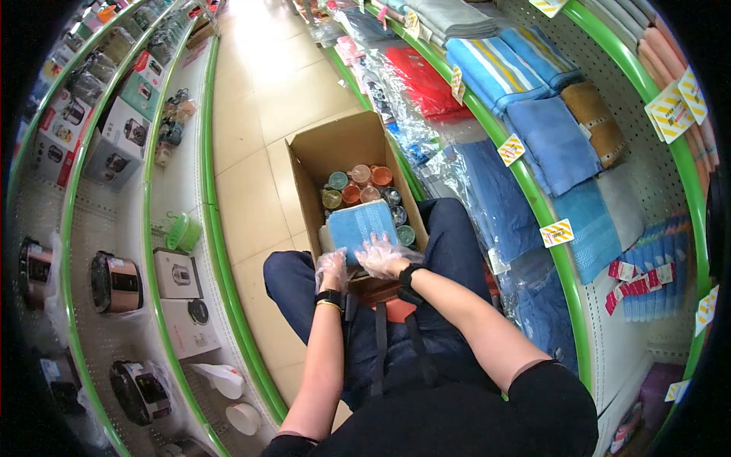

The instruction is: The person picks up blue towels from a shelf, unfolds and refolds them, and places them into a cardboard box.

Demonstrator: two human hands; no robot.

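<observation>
A single head-worn fisheye view looks steeply down, close over the lap, along a shop aisle floor [251, 99].

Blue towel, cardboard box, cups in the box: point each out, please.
blue towel [364, 225]: head view, middle of its folded face.
cardboard box [335, 145]: head view, inner face of the far wall.
cups [361, 174]: head view, top of one cup in the far row.

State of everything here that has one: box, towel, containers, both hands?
cardboard box: open, flaps up, on the floor.
blue towel: folded, lying on the containers in the box.
round containers: upright, packed side by side.
left hand: gloved, at the towel's near corner, grip unclear.
right hand: gloved, fingers on the towel's near edge, grip unclear.
</observation>
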